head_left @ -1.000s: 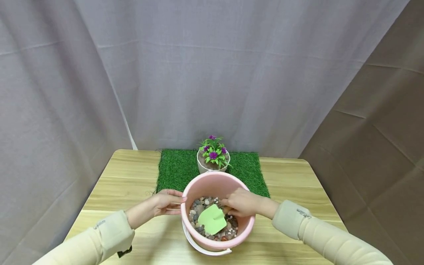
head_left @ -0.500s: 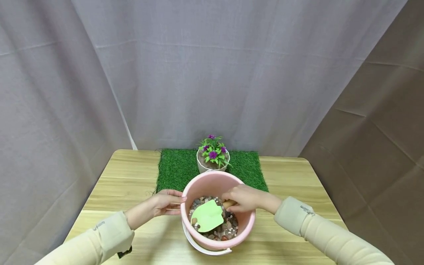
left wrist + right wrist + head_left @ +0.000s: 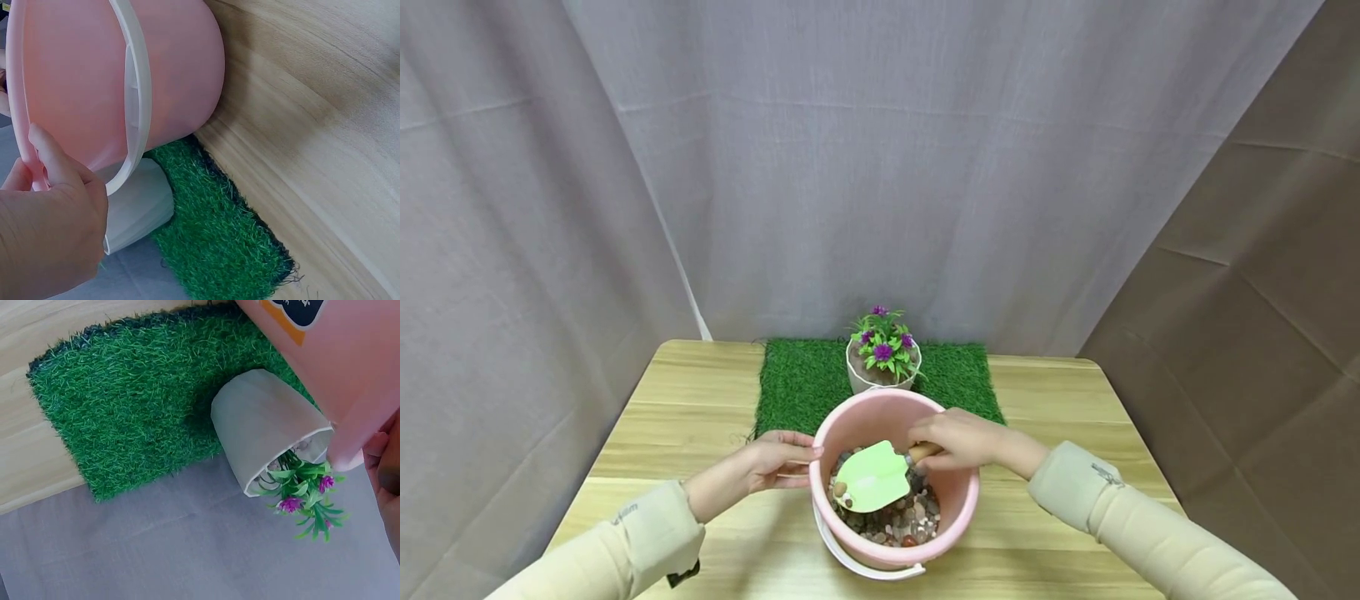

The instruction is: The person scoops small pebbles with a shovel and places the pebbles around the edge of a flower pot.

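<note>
A pink bucket (image 3: 951, 533) holding mixed pebbles (image 3: 917, 518) stands near the front of the table. My left hand (image 3: 778, 460) pinches its left rim; the left wrist view shows the thumb (image 3: 53, 153) on the outer wall. My right hand (image 3: 958, 439) grips the wooden handle (image 3: 923, 452) of a trowel inside the bucket's mouth. The trowel's light green blade (image 3: 874, 477) points left above the pebbles, with a few small stones (image 3: 842, 492) at its tip. In the right wrist view only part of the right hand (image 3: 381, 469) and handle shows at the edge.
Behind the bucket, a white pot (image 3: 865, 383) with a purple-flowered plant (image 3: 883, 346) stands on a green artificial grass mat (image 3: 797, 383). The bucket's white carrying handle (image 3: 857, 567) hangs down at its front left. Grey curtains (image 3: 850, 167) rise behind the wooden table (image 3: 700, 400).
My right hand has lifted the trowel from the pebbles, its blade rising and shifting slightly left, with small stones now showing at the tip. My left hand stays on the rim.
</note>
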`<action>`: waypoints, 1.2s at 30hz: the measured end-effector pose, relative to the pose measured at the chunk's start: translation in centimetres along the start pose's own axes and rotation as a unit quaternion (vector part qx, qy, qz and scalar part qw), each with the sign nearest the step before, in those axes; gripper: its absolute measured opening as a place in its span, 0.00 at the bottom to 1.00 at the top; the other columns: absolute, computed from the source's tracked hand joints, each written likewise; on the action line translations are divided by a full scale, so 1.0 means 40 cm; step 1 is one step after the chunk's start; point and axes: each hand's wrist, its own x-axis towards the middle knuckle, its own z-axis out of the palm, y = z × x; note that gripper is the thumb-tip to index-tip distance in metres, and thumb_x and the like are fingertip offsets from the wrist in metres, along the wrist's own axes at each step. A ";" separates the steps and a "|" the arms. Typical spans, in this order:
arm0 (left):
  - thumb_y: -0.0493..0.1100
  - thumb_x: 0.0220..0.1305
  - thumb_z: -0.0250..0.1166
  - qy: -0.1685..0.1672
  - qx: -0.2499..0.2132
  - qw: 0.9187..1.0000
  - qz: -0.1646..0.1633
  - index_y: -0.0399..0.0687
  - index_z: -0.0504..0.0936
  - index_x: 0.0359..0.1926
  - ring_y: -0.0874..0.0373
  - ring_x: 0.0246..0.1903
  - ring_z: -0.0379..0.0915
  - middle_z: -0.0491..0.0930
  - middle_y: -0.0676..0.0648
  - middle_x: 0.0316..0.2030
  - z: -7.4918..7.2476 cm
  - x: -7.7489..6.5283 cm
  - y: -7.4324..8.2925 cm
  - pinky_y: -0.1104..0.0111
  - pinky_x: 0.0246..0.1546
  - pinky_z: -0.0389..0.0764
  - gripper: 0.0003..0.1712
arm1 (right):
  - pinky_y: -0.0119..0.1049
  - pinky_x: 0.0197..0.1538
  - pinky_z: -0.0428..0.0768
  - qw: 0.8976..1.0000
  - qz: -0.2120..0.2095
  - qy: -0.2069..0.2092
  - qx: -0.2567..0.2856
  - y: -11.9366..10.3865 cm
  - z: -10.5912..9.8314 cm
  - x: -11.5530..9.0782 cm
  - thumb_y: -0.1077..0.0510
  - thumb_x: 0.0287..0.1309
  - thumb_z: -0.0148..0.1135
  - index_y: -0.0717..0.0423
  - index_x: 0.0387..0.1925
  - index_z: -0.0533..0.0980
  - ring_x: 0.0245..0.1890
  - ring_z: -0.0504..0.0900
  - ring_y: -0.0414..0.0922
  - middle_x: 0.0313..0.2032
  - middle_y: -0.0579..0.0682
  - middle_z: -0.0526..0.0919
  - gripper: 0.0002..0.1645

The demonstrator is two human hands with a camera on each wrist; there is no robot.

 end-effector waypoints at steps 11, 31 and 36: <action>0.34 0.62 0.61 -0.006 0.014 1.000 0.004 0.35 0.74 0.46 0.64 0.27 0.79 0.81 0.51 0.27 0.001 -0.005 0.002 0.69 0.38 0.88 0.12 | 0.29 0.42 0.82 0.998 -0.001 0.036 -0.052 0.010 -0.015 -0.013 0.52 0.53 0.64 0.49 0.40 0.78 0.36 0.77 0.35 0.35 0.41 0.79 0.11; 0.34 0.61 0.61 -0.010 0.007 1.000 0.006 0.35 0.74 0.45 0.64 0.26 0.79 0.81 0.51 0.26 -0.002 -0.001 -0.001 0.68 0.38 0.88 0.12 | 0.28 0.38 0.79 0.994 0.004 0.093 -0.056 0.042 -0.069 -0.050 0.55 0.48 0.68 0.50 0.35 0.81 0.32 0.71 0.35 0.30 0.40 0.77 0.10; 0.34 0.61 0.61 -0.011 0.006 1.000 0.006 0.36 0.75 0.44 0.64 0.27 0.79 0.81 0.51 0.25 -0.002 -0.001 0.000 0.68 0.38 0.88 0.10 | 0.28 0.37 0.80 0.994 0.008 0.101 -0.048 0.057 -0.083 -0.059 0.57 0.47 0.69 0.51 0.34 0.82 0.32 0.72 0.35 0.30 0.41 0.78 0.09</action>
